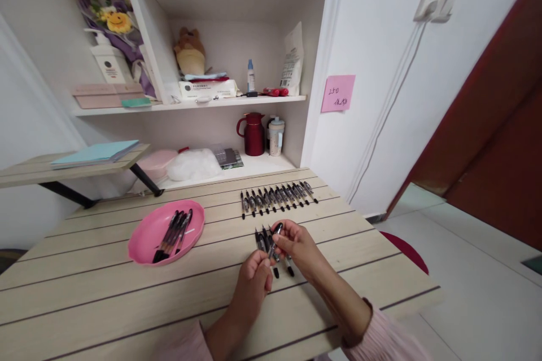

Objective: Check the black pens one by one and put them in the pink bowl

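Observation:
Between my two hands is a pen (pixel 273 242) with a black cap, slanted over the table. My left hand (pixel 255 276) pinches its lower part, while my right hand (pixel 296 242) has its fingers closed at the capped upper end. Under and beside my hands lie several more black pens (pixel 259 240), partly hidden by my fingers. Farther back, a long row of pens (pixel 275 198) lies side by side on the table. At the left, a pink tray (pixel 141 231) holds several dark pens (pixel 173 234).
The striped wooden table (pixel 105 304) meets a white shelf unit (pixel 271 166) at the back, where a red jug (pixel 254 134) and a cup (pixel 276 136) stand. A small raised stand (pixel 25 172) with blue papers (pixel 97 152) is at the left. A red stool (pixel 406 251) shows past the right edge.

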